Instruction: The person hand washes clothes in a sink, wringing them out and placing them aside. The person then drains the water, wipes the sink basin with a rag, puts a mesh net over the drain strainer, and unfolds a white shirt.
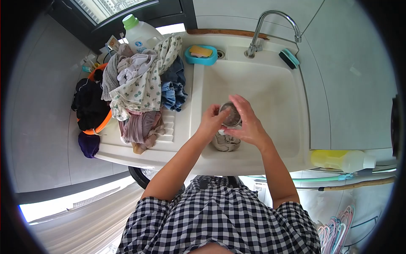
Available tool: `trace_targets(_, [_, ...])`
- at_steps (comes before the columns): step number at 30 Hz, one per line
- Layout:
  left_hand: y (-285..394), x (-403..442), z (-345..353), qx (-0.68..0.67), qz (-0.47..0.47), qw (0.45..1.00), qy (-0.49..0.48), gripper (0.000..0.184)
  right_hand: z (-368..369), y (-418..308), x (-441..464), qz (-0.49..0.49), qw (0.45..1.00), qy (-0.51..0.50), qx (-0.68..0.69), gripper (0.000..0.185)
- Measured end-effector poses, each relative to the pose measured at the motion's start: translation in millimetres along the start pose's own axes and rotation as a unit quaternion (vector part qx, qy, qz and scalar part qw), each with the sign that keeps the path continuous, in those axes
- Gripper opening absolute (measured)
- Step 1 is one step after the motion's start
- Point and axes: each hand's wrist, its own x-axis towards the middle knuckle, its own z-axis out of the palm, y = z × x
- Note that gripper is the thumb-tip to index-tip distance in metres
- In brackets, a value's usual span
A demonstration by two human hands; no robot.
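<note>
Above the sink basin, both my hands are around a round grey cup-like thing with a pale rim; its exact kind I cannot make out. My left hand grips it from the left, with fingers at its edge. My right hand curls around its right side, thumb low and fingers over the top. Directly below, a crumpled beige cloth lies in the basin near its front wall. A small white bit, perhaps foam or cloth, shows beside my right thumb.
Left of the basin, a heap of clothes covers the washboard counter, beside an orange basin and a detergent bottle. A blue soap dish, a faucet and a brush line the back. A yellow bottle lies at right.
</note>
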Motion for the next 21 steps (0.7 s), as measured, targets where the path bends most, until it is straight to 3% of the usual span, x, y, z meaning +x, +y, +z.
trace_targets(4, [-13, 15, 7, -0.005, 0.017, 0.999, -0.038, 0.052, 3, 1, 14, 0.021, 0.996, -0.033, -0.086, 0.082])
trace_targets(7, [2, 5, -1, 0.076, 0.031, 0.995, 0.055, 0.059, -6, 13, 20, 0.074, 0.992, -0.025, -0.096, 0.077])
trace_targets(11, [-17, 4, -41, 0.059, 0.116, 0.986, 0.101, 0.053, -5, 57, 19, 0.111, 0.982, 0.004, -0.155, 0.077])
trace_targets(21, [-50, -18, -99, 0.318, 0.297, 0.866, 0.247, 0.043, 48, 179, 5, 0.167, 0.965, 0.067, -0.188, 0.076])
